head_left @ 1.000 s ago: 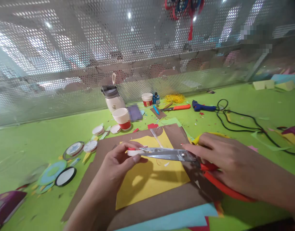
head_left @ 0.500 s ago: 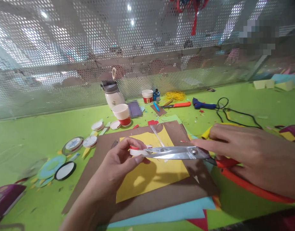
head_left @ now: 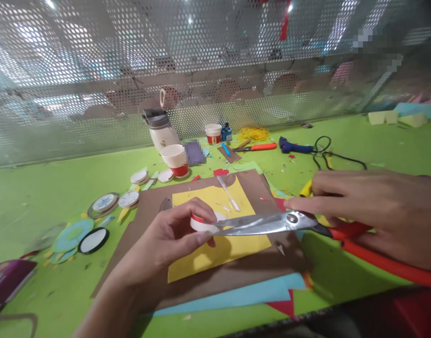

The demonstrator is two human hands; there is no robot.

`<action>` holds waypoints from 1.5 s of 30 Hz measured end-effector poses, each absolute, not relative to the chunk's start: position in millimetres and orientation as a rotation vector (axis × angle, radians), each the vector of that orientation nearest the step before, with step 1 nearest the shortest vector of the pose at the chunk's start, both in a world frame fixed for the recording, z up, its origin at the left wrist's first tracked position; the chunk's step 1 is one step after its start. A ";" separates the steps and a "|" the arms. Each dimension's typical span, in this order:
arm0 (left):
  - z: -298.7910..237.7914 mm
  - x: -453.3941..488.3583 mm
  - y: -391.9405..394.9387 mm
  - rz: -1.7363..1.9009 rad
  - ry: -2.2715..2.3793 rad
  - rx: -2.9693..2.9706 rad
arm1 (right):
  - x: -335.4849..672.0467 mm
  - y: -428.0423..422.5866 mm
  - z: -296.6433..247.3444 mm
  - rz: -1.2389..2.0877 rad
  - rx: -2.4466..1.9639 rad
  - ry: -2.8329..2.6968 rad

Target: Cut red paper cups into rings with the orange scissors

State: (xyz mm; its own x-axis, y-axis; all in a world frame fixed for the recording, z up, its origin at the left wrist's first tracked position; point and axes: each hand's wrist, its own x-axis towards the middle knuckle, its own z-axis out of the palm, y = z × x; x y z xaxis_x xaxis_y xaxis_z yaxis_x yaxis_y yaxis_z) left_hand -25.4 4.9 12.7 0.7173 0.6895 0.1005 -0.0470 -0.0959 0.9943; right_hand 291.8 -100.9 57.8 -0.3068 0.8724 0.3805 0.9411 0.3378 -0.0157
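Note:
My left hand [head_left: 182,230] pinches a small white ring-like piece of paper cup [head_left: 202,225] with a red edge, between thumb and fingers. My right hand [head_left: 373,216] grips large scissors [head_left: 261,224] by their red-orange handles. Their blades point left and lie almost together, with the tips at the cup piece beside my left fingertips. Both hands are above a yellow sheet [head_left: 187,270], which rests on brown cardboard [head_left: 131,272]. A thin whitish stick [head_left: 228,193] and small paper scraps lie on the yellow sheet.
Behind the cardboard stand a white-and-red paper cup [head_left: 175,159], a white bottle [head_left: 162,134] and a smaller tub [head_left: 213,134]. An orange-handled knife [head_left: 263,147] and a blue glue gun [head_left: 295,146] lie at the back. White discs [head_left: 129,199] are at left.
The scissors have tilted, with the handle end higher, and their blades look closer together. My right hand has moved slightly right and up. My left hand still holds the cup piece.

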 end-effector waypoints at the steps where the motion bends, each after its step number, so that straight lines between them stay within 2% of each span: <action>1: 13.4 -25.3 4.8 0.655 0.530 1.562 | 290.3 -103.0 55.5 -0.298 -1.618 -2.282; 18: 16.6 -23.8 5.8 0.525 0.555 1.644 | 302.6 -89.6 72.4 0.110 -1.484 -2.751; 29: 14.0 -26.1 5.4 0.538 0.500 1.554 | 293.0 -101.7 50.9 0.093 -1.476 -2.637; 45: 16.6 -26.2 5.0 0.567 0.412 1.530 | 288.9 -99.1 55.4 0.058 -1.376 -2.619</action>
